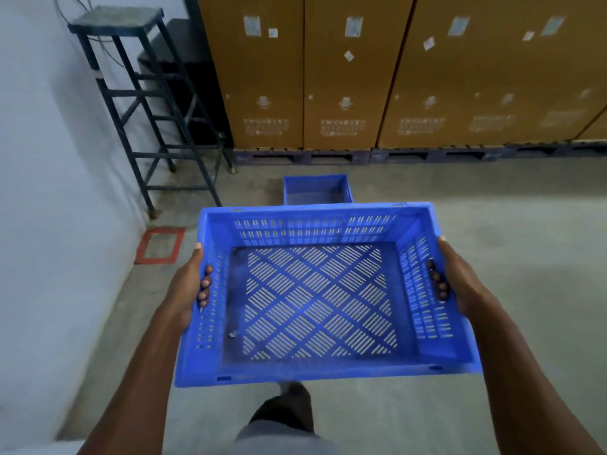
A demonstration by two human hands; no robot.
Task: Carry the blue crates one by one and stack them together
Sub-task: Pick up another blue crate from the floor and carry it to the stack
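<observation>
I hold an empty blue slotted crate (315,297) in the air in front of me, roughly level. My left hand (192,280) grips its left side, fingers hooked through the handle slot. On the opposite wall, my right hand (451,275) holds the handle the same way. Beyond the carried crate, a second blue crate (317,188) rests on the concrete floor, its near part hidden by the one I hold.
A tall dark metal stool (144,103) stands at the left by a white wall (42,192). Brown cartons (361,77) on dark pallets (302,156) line the back. A red tape rectangle (160,245) marks the floor at left. My foot (285,408) shows below the crate.
</observation>
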